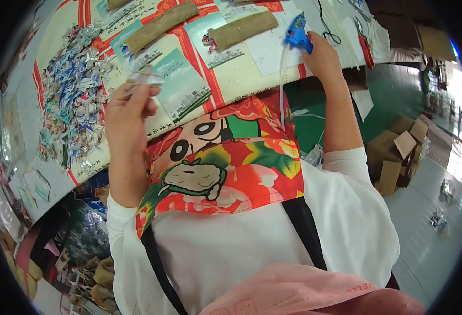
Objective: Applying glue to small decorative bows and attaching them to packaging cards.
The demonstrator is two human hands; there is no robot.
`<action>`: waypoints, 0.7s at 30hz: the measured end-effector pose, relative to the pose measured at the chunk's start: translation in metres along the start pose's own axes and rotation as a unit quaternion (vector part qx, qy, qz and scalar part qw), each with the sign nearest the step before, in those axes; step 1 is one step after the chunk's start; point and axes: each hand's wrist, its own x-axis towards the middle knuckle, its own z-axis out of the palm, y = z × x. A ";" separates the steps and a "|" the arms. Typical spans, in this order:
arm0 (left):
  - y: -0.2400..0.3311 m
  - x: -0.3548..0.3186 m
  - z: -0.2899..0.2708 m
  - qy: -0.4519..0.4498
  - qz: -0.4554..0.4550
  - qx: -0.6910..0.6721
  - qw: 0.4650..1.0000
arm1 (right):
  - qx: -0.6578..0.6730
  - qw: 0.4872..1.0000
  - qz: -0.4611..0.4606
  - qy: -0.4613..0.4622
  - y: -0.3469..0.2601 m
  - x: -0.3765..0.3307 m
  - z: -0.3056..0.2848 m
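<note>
My right hand [322,55] is closed round the handle of a blue glue gun [297,32], held over the table's near edge on the right. A whitish cord [282,86] hangs from the gun past the edge. Pinched in my left hand [131,105] is a small whitish piece [148,79], its exact kind too blurred to tell. That hand is beside a stack of pale green printed cards [183,81]. To its left spreads a heap of small colourful pieces [76,86]. Beyond lie two curved brown strips [161,26], each over a printed card.
Red-handled scissors [365,47] lie at the table's right end, by a dark looped cord [329,29]. Red-patterned cream paper [225,86] covers part of the table [10,173]. Open cardboard boxes [399,149] stand on the floor at right. Bags crowd the lower left.
</note>
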 end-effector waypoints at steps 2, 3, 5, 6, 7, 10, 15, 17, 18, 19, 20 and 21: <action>-0.007 -0.006 0.001 0.002 -0.009 -0.024 1.000 | 0.003 1.000 -0.011 0.006 -0.003 0.001 -0.005; -0.010 -0.007 -0.002 -0.005 -0.021 -0.016 1.000 | 0.070 0.997 0.023 0.037 -0.003 0.001 -0.011; -0.007 -0.011 0.003 -0.012 -0.036 -0.016 0.999 | 0.199 0.975 0.054 0.088 -0.019 -0.008 -0.034; 0.001 -0.010 0.017 -0.032 -0.044 -0.026 0.998 | 0.248 0.959 0.065 0.117 -0.027 -0.019 -0.064; 0.003 -0.010 0.021 -0.026 -0.051 -0.026 0.998 | 0.248 0.961 0.064 0.108 -0.037 -0.025 -0.074; 0.011 -0.016 0.028 -0.058 -0.017 -0.026 0.998 | 0.526 0.847 -0.055 0.050 -0.063 -0.039 -0.089; 0.014 -0.016 0.038 -0.070 -0.025 0.072 0.995 | 0.537 0.789 -0.295 -0.045 -0.114 -0.042 -0.078; 0.014 -0.016 0.038 -0.083 -0.033 0.084 0.992 | 0.503 0.792 -0.338 -0.076 -0.126 -0.047 -0.077; 0.014 -0.017 0.037 -0.088 -0.035 0.090 0.991 | 0.485 0.792 -0.360 -0.091 -0.131 -0.048 -0.077; 0.015 -0.017 0.036 -0.093 -0.037 0.097 0.990 | 0.468 0.790 -0.382 -0.106 -0.135 -0.049 -0.077; 0.015 -0.018 0.036 -0.092 -0.039 0.096 0.990 | 0.465 0.794 -0.376 -0.111 -0.138 -0.050 -0.076; 0.016 -0.019 0.036 -0.094 -0.039 0.098 0.990 | 0.462 0.798 -0.370 -0.115 -0.140 -0.050 -0.076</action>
